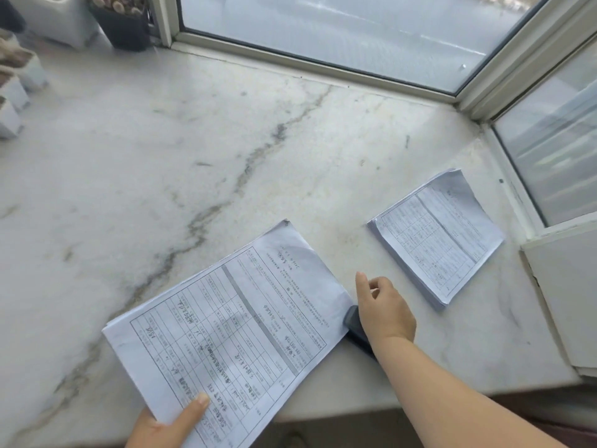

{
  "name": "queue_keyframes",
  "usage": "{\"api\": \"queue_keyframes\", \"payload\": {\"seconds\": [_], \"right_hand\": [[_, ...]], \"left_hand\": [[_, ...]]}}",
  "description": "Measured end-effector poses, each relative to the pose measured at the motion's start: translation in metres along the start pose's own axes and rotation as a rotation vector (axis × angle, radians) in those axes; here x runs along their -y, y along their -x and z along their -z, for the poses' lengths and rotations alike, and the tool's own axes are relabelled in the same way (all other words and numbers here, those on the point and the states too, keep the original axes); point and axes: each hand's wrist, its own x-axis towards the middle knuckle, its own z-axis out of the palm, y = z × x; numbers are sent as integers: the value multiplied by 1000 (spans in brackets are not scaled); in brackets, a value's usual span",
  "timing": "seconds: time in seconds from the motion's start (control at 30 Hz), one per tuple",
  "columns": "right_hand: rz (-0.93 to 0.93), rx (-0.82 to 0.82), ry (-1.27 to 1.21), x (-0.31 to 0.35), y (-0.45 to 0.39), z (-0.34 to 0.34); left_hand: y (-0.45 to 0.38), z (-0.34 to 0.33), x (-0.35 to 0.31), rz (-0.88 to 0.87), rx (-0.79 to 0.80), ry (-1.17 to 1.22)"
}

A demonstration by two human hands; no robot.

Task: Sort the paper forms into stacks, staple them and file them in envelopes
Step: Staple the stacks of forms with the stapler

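— Starting big: what lies on the marble sill (193,130)?
— A large stack of printed forms (226,328) near the front edge, a smaller stack of forms (439,237) well apart toward the window corner.
— And the hands?
— The left hand (168,425) pinches the large stack's near corner, thumb on top. The right hand (384,308), fingers loosely curled, rests on a dark stapler (353,331) touching that stack's right edge; whether it grips, I cannot tell

stacks of forms: 2 — near edge (223,331), right side (439,236) | stapler (357,331): 1 | hands: 2 — left (164,425), right (384,308) | plant pots, far-left corner (122,24): several
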Motion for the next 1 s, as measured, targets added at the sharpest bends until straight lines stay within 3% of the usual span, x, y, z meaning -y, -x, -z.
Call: {"api": "queue_keyframes", "payload": {"seconds": [0.13, 0.2, 0.3, 0.37, 0.5, 0.63, 0.7, 0.77, 0.8, 0.83, 0.93, 1.0], "right_hand": [[196, 41, -371, -21, 16, 30], [308, 170, -265, -42, 25, 43], [437, 353, 150, -68, 32, 44], [451, 287, 272, -73, 31, 44], [411, 151, 231, -78, 25, 43], [336, 196, 201, -79, 16, 48], [370, 107, 78, -79, 22, 53], [399, -109, -236, -72, 42, 57], [356, -120, -423, -67, 52, 56], [268, -31, -595, -61, 63, 52], [-108, 560, -864, -38, 83, 26], [-322, 765, -1094, -20, 83, 6]], "left_hand": [[5, -3, -17, 35, -47, -24], [4, -1, -26, 28, -16, -19], [-9, -5, -35, 47, 27, 8], [-16, -9, -45, 38, 28, 12], [-31, -5, -61, 57, 34, 0], [-33, -6, -68, 63, 92, 57], [-31, -9, -67, 90, 119, 108], [-29, -11, -66, 135, 124, 167], [-27, -12, -65, 158, 117, 182], [-25, -13, -65, 165, 122, 189], [-22, -9, -63, 196, 115, 166], [-20, 0, -60, 206, 119, 139]]}}
